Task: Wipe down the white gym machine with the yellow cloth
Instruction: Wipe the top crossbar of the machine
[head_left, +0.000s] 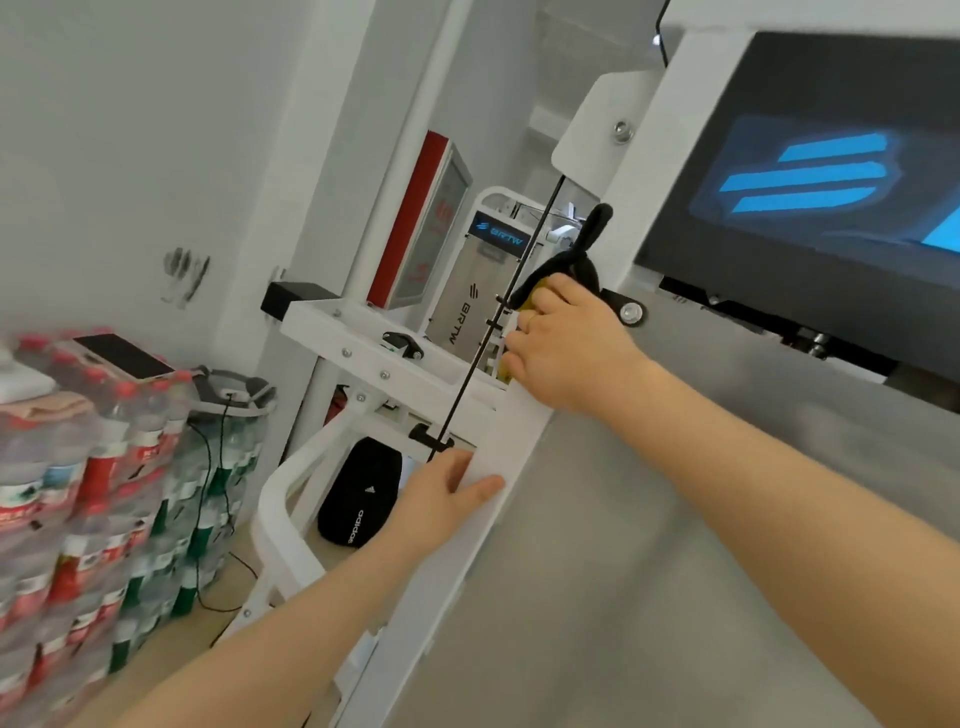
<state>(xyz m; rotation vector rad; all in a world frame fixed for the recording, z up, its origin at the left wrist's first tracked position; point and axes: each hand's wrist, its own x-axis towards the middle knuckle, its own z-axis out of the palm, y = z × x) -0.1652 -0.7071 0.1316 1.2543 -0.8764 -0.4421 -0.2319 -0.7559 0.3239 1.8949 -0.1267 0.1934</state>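
Note:
The white gym machine (524, 431) fills the right half of the view, with a white upright post, a grey panel and a dark screen. My right hand (561, 343) grips the yellow cloth (530, 299) and presses it against the post's left edge, just below a black handle. Only small bits of the cloth show above and below my fingers. My left hand (441, 486) holds the same post lower down, fingers wrapped behind its edge and thumb lying on the front face.
A black cable (498, 322) runs down beside the post. The screen (810, 171) shows a blue logo. Stacked packs of water bottles (93, 467) stand at the left with a phone (122, 356) on top. A black bag (361, 491) lies on the floor under the white frame.

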